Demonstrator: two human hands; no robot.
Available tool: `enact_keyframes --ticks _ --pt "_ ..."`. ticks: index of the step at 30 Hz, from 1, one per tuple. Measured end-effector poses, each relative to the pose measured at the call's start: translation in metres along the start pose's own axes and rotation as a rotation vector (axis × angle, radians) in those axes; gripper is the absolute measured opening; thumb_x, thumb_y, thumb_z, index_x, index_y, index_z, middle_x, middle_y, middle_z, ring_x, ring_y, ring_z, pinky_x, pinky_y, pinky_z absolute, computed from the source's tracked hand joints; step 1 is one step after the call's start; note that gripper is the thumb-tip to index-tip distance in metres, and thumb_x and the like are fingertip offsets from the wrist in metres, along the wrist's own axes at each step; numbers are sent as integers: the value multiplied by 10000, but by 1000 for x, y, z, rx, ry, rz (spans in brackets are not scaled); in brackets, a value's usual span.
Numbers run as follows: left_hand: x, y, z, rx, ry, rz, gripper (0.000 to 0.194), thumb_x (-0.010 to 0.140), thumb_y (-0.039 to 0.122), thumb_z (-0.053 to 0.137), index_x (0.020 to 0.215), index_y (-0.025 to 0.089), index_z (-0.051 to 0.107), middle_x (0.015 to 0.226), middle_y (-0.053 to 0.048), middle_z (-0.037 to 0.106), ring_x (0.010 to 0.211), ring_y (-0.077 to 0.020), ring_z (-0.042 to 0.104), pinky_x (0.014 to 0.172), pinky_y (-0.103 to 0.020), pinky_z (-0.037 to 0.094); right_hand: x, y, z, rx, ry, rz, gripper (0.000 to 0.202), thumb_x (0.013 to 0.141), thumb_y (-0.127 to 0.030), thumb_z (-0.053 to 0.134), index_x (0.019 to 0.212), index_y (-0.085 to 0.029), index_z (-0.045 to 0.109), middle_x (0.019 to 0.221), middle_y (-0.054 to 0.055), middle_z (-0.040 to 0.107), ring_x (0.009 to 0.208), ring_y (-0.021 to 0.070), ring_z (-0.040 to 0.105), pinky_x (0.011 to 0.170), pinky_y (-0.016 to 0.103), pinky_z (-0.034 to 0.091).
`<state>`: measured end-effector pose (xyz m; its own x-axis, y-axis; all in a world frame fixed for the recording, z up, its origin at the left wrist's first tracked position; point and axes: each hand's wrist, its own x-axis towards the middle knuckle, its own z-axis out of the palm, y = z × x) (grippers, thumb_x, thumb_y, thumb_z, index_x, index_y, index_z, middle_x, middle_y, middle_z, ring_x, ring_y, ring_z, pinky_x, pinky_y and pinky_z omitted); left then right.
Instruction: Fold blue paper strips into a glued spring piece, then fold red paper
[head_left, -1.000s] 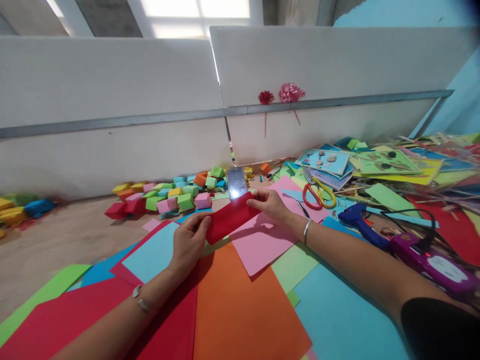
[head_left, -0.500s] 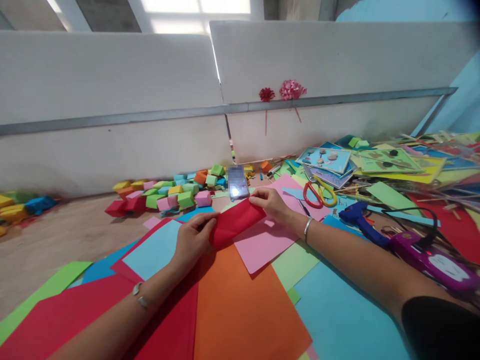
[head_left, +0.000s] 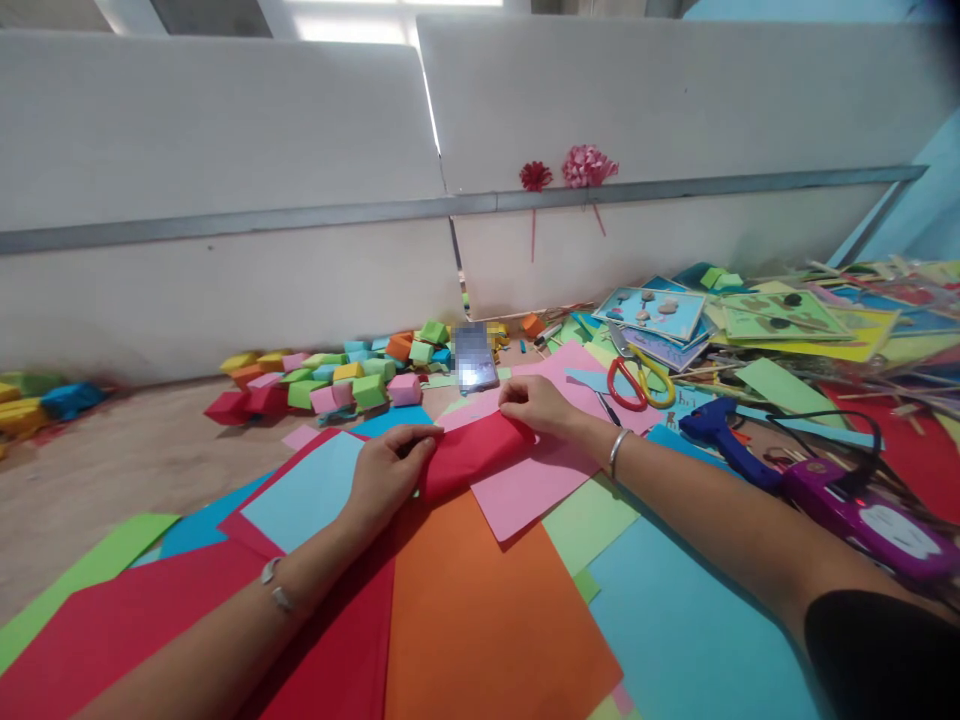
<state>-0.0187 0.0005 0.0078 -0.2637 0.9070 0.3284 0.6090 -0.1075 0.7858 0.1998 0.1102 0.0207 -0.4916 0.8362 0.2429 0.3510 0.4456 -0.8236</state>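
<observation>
Between my two hands is a folded strip of red paper (head_left: 472, 455), held above the spread of coloured sheets. My left hand (head_left: 394, 465) pinches its left end between thumb and fingers. At the upper right corner, my right hand (head_left: 536, 405) is closed on the strip with thumb and fingertips. Beneath the strip lie an orange sheet (head_left: 495, 610) and a pink sheet (head_left: 517, 500). A light blue sheet (head_left: 307, 490) rests on red paper beside my left wrist.
Small paper cubes (head_left: 367, 390) are heaped along the white board, near a phone (head_left: 475, 355). To the right are scissors (head_left: 641, 380), a blue glue gun (head_left: 724, 440), a purple device (head_left: 862, 520) and stacked picture cards (head_left: 652, 315). Two paper flowers (head_left: 589, 165) hang on the rail.
The red strip's upper edge has tipped down, and its face looks more folded over. My right hand has shifted slightly on its edge. The view has tilted down a little.
</observation>
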Motion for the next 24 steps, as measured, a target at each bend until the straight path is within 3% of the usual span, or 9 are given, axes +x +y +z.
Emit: enact_keyframes --ticks 10,18,24 --pt "-2 0 3 108 -57 134 252 775 395 573 813 238 766 911 -59 789 885 -253 704 844 -357 553 -2 -6 1 -304 -66 62 202 718 -26 585 669 -168 720 808 51 740 769 167 640 665 241 435" --pt "-5 7 4 198 -130 246 165 762 309 558 731 230 699 813 -60 713 741 -219 649 661 -315 511 -8 -13 8 -529 -93 89 196 710 -75 615 793 -178 759 911 96 759 850 236 654 656 285 409" --pt "-7 7 5 255 -179 288 185 790 286 541 730 235 709 818 -65 721 780 -234 665 714 -335 516 -9 -11 7 -579 -137 81 170 744 -91 622 805 -186 749 943 92 760 855 230 653 623 284 386"
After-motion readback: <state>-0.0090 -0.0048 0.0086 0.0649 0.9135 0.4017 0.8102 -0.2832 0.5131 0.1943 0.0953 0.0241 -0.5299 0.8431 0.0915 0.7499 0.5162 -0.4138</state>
